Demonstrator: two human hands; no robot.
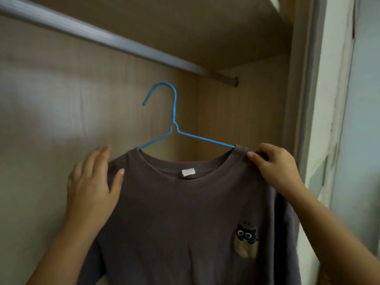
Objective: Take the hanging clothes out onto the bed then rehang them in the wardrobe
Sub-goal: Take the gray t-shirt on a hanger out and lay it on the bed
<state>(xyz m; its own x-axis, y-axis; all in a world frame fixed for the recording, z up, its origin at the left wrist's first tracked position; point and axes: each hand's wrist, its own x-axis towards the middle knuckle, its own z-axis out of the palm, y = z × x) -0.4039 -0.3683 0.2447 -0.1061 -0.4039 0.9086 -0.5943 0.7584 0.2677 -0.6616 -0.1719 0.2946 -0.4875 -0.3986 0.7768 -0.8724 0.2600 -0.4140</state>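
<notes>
I am looking up into a wooden wardrobe [61,89], where a grey metal rail [115,41] runs across the top and is bare in this view. Below it, a brown T-shirt [185,212] with a small cartoon cat patch [246,240] sits on a blue wire hanger [174,120]. The hook is not on the rail; it hangs free beneath it, opening to the left.

My left hand [90,190] lies against the shirt's left shoulder, fingers loosely spread and straight, thumb resting on the cloth, not really gripping. My right hand [275,167] pinches the other shoulder by the collar, thumb and fingers closed on the fabric; I cannot tell whether the wire is inside that pinch.

As I judge it, the shirt is being rehung. The risks: with only one firm grip, the hanger may tip and the left shoulder slide off the wire. The hook could also miss the rail as it goes up, since I hold cloth and do not steer the hook itself.
</notes>
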